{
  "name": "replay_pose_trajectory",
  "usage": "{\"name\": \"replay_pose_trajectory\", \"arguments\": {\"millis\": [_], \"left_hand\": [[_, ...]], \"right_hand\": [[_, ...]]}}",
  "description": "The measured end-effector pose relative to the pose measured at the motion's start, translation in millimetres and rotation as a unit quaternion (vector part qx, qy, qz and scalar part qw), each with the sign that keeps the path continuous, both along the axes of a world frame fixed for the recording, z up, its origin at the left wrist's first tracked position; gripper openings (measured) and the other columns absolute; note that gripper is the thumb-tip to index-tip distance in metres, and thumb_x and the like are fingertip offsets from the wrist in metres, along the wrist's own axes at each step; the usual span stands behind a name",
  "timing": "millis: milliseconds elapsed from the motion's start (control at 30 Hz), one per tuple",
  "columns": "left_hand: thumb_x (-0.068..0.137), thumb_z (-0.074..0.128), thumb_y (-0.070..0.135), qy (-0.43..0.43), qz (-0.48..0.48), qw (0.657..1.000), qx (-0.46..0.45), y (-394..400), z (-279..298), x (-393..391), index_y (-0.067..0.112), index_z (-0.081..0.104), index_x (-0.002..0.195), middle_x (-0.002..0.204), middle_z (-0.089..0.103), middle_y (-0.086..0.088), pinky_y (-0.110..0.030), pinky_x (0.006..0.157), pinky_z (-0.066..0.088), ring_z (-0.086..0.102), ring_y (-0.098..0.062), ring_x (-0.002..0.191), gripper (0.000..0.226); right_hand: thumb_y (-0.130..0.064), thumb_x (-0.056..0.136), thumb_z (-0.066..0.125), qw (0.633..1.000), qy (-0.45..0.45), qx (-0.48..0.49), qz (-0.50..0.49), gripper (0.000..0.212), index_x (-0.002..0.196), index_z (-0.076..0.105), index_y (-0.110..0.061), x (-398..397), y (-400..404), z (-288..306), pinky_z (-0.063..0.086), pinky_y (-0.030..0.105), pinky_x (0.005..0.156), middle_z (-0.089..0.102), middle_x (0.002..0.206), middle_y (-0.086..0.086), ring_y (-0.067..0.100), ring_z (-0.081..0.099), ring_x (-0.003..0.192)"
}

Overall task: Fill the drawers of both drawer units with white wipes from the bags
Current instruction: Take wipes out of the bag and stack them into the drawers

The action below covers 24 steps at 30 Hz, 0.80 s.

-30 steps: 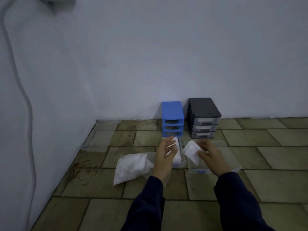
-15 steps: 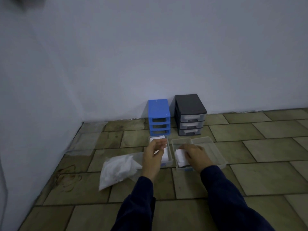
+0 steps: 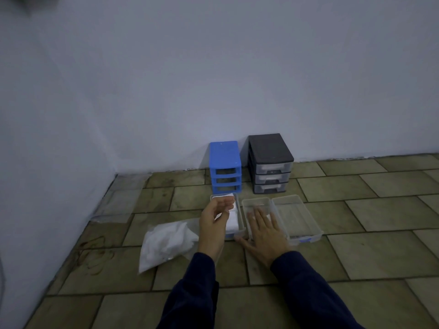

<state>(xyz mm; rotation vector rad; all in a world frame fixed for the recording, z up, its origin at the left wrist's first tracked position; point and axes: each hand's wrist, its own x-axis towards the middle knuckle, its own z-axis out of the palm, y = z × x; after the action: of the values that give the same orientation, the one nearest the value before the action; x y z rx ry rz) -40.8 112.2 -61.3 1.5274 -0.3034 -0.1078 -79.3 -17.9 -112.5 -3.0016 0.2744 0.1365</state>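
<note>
Greenish stone floor tiles (image 3: 356, 203) meet a plain pale wall (image 3: 213, 67) at the far edge, and against that wall stand two small drawer units side by side: a blue unit (image 3: 225, 166) on the left, its three slots showing dark, and a black unit (image 3: 270, 162) on the right with three clear drawers in place. Just near of them, three clear plastic drawers lie on the tiles in a row. The left drawer (image 3: 241, 218) holds a stack of white wipes (image 3: 232, 220); the middle drawer (image 3: 257, 204) has a wipe under the right hand (image 3: 266, 231), which lies flat with straight, spread fingers pressing down into it, the thumb out over the near left rim. The right drawer (image 3: 297, 216) looks to hold nothing white that can be made out. The left hand (image 3: 213, 222) hovers over the left drawer, palm turned right, fingers loosely bent and gripping nothing. To the near left of that hand a clear bag (image 3: 166, 244) full of white wipes lies on the floor. Farther left, near the corner, a flat transparent sheet or empty bag (image 3: 118, 203) lies on the tiles. Both arms wear dark blue sleeves (image 3: 308, 293).
</note>
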Motion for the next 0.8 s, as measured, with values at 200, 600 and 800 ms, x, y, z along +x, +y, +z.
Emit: {"name": "replay_pose_trajectory", "arguments": {"millis": [200,600,800], "left_hand": [[0.089,0.044,-0.012,-0.002,-0.002,1.000,0.000,-1.4,0.1,-0.6,0.023,0.062,0.093,0.097,0.066,0.003,-0.012,0.078,0.048,0.062,-0.009,0.094,0.040],[0.090,0.046,-0.010,0.006,0.001,1.000,0.013,-1.6,-2.1,1.0,0.022,0.062,0.095,0.099,0.066,0.003,-0.015,0.082,0.050,0.062,-0.011,0.097,0.036],[0.091,0.046,-0.009,0.008,0.003,1.000,0.009,-0.1,1.8,-1.0,0.023,0.062,0.096,0.099,0.066,0.005,-0.013,0.080,0.050,0.061,-0.009,0.097,0.036]], "right_hand": [[-0.067,0.063,-0.014,0.997,-0.072,-0.023,0.012,0.098,0.130,0.040,-0.020,-5.7,-1.6,-2.4,0.025,0.035,0.107,0.043,0.131,0.002,0.018,0.040,0.120],[-0.066,0.090,0.004,0.997,-0.051,-0.056,0.007,0.089,0.109,0.069,-0.009,-6.2,3.2,-3.1,0.002,0.049,0.110,0.069,0.110,0.010,0.023,0.065,0.104],[-0.077,0.040,-0.043,0.999,0.011,-0.022,0.029,0.136,0.150,0.002,-0.010,-8.7,3.0,-0.1,-0.016,0.032,0.108,0.003,0.158,0.009,0.018,0.003,0.146]]}}
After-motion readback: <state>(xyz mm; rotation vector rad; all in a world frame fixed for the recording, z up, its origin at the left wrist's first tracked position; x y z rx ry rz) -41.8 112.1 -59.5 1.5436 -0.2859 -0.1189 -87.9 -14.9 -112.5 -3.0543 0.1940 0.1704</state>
